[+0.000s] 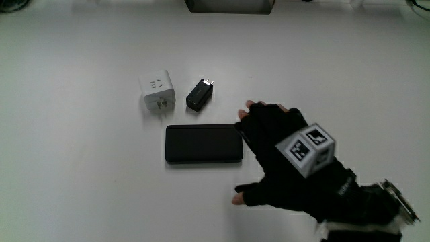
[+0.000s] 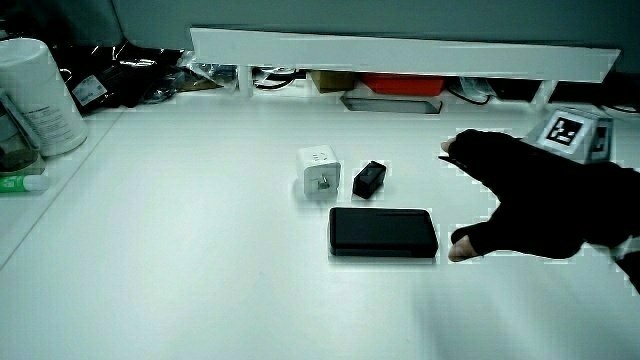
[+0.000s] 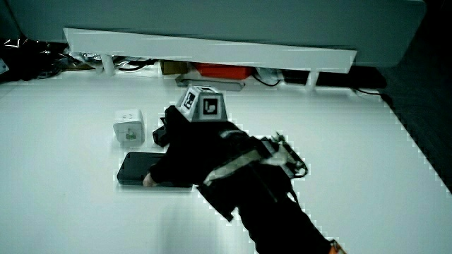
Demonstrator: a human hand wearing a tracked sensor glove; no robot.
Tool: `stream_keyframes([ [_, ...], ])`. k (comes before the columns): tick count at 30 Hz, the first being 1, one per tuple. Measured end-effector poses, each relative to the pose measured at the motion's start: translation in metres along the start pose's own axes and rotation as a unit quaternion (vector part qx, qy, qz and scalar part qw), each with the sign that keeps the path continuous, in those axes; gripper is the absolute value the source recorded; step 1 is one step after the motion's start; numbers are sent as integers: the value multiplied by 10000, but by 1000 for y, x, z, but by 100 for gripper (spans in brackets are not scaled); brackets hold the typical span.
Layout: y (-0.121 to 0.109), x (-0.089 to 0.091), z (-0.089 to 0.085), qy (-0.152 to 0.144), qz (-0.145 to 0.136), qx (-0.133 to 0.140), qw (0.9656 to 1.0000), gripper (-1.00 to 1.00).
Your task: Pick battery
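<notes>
In a side view the hand (image 3: pixel 185 144) hides one end of the flat black battery (image 3: pixel 134 169) and most of the small black adapter (image 3: pixel 161 135) beside the white plug (image 3: pixel 128 126); its forearm is cut off
</notes>
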Motion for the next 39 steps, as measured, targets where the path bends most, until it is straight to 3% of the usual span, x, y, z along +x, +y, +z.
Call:
stream_keyframes([
  [2,12,-1,1,-28,-80,-110,9999,0],
  [3,24,13,-7,-655,-535,365,9957,0],
  [5,32,4,-2,-541,-367,158,9977,0],
  [8,45,-1,-2,-452,-288,67,9985,0],
  [11,60,-1,-7,-478,-362,-113,9981,0],
  [15,75,0,-14,-402,-475,-107,9980,0],
  [20,100,7,-33,-327,-638,-544,9959,0],
  [30,123,24,-60,-215,-960,-697,9927,0],
  [31,125,25,-63,-142,-916,-817,9923,0],
  [36,131,33,-73,-182,-1052,-870,9905,0],
  [37,131,33,-74,-200,-1074,-778,9910,0],
  [38,131,31,-73,-111,-962,-858,9916,0],
  [39,132,33,-75,-209,-1105,-769,9907,0],
])
